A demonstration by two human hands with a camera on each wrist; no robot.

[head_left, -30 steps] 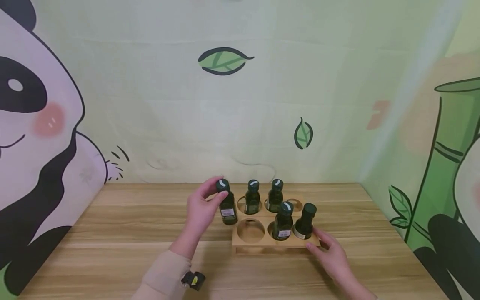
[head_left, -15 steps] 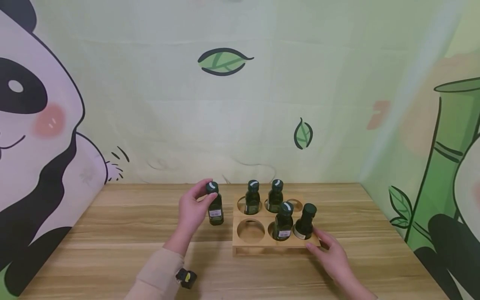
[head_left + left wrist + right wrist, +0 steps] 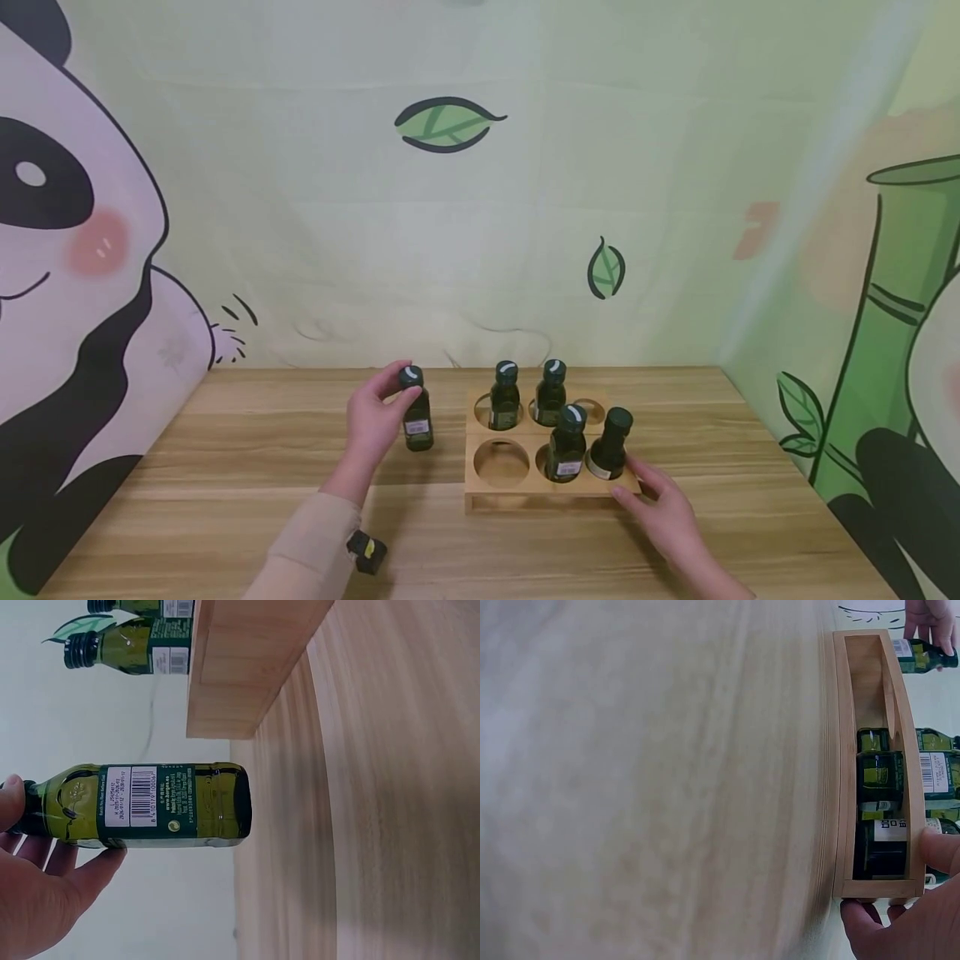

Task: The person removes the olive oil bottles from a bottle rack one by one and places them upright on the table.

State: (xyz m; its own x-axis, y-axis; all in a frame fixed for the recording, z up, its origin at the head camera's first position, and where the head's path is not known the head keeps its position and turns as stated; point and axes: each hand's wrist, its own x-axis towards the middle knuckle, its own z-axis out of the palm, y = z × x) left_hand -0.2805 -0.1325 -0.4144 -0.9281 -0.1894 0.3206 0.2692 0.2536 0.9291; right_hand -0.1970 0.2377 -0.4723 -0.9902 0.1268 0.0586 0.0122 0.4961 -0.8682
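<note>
A green glass bottle (image 3: 417, 421) is pinched near its cap by my left hand (image 3: 375, 421), left of the wooden rack (image 3: 480, 482). In the left wrist view this bottle (image 3: 150, 802) hangs above the table, its barcode label facing the camera, with fingers round its neck. The rack has two rows of round holes. Two bottles (image 3: 505, 398) stand in the back row and two (image 3: 567, 446) in the front row, one with a darker cap at the right. The front-left and back-right holes hold nothing. My right hand (image 3: 663, 510) grips the rack's front-right corner.
The wood-grain table (image 3: 262, 467) extends around the rack. Behind it hangs a cloth backdrop (image 3: 337, 208) printed with a panda, leaves and bamboo. A small black device (image 3: 367, 552) is on the left wrist.
My left hand has moved left with the bottle, away from the rack's left edge, and the bottle is more upright. My right hand and the rack have stayed where they were.
</note>
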